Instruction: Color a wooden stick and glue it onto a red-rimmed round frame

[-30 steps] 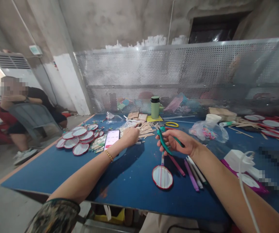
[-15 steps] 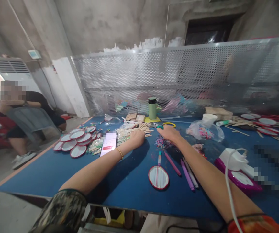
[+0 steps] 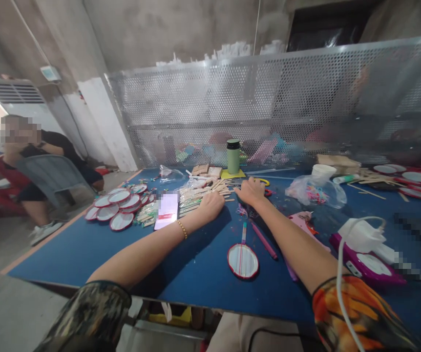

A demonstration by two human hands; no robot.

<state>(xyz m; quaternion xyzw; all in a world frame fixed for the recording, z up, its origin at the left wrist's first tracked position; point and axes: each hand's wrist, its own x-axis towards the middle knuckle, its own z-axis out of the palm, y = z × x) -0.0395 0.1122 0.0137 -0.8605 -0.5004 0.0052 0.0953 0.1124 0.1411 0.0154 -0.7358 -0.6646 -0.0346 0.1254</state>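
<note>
My left hand (image 3: 211,205) is closed at the near right side of a pile of wooden sticks (image 3: 196,193); what it grips, if anything, is hidden. My right hand (image 3: 250,190) reaches over the table beside yellow-handled scissors (image 3: 265,182), its fingers somewhat spread and angled down, above colored bands (image 3: 242,210). Nearer me lies a round white fan with a red rim (image 3: 243,261) and a striped handle. A pink marker (image 3: 264,240) rests right of it. A lit phone (image 3: 167,210) lies left of my left hand.
Round red-rimmed pieces (image 3: 121,221) are heaped at the left. A green bottle (image 3: 233,157) stands at the back. Rightward are a bag of colored bands (image 3: 315,192), a white cup (image 3: 323,171) and a purple device (image 3: 375,268) with a white cable. A person (image 3: 54,146) sits far left.
My right hand no longer shows the green item at its fingertips, and its fingers have spread. My right forearm has shifted left over the markers. The view has moved slightly.
</note>
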